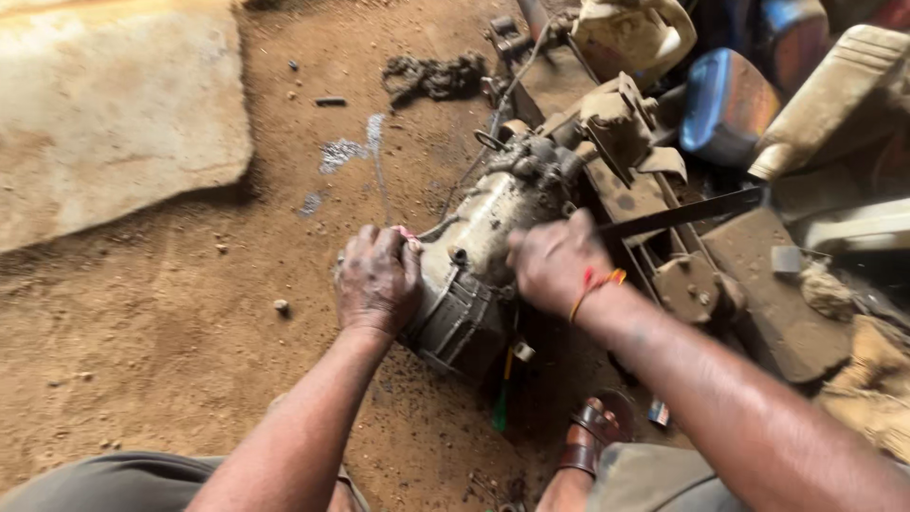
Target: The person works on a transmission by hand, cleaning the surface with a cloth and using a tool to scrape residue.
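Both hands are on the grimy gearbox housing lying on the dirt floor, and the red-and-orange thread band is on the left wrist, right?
Not quite. The head view shows the thread band on the right wrist. The rest holds: the left hand and right hand both rest on the grimy gearbox housing lying on the dirt floor.

We were in a rough, open-floored repair workshop for vehicles or machines. We worked on bare dirt ground, oil-stained and scattered with small stones and stray bolts. A greasy, mud-caked gearbox housing lay straight on that ground. Just right of the gearbox sat rusty metal brackets and frame parts. Beyond it lay a grimy rag, and further right dusty plastic jerrycans stood. Well left of the gearbox a worn concrete slab edged the dirt.
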